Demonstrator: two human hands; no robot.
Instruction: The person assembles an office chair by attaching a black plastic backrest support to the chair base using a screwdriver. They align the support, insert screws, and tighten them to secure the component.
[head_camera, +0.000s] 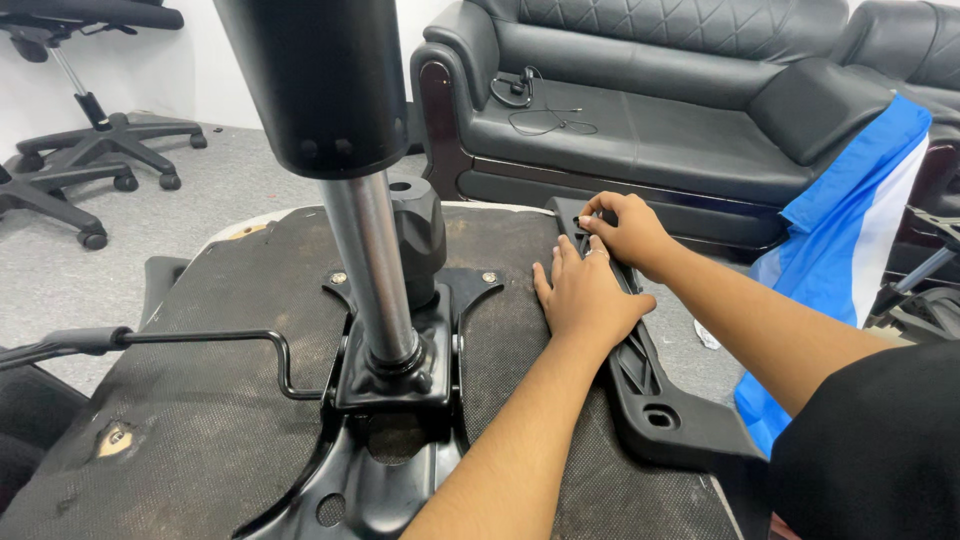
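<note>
While the upturned office chair seat (220, 400) lies bottom-up in front, its gas cylinder (372, 270) rising from the black mounting plate (395, 375), the left hand (585, 295) lies flat, fingers straight, on the black plastic armrest bracket (640, 380) at the seat's right edge. Beyond, the right hand (630, 228) curls its fingers onto the bracket's far end, before a black sofa (680, 110).
</note>
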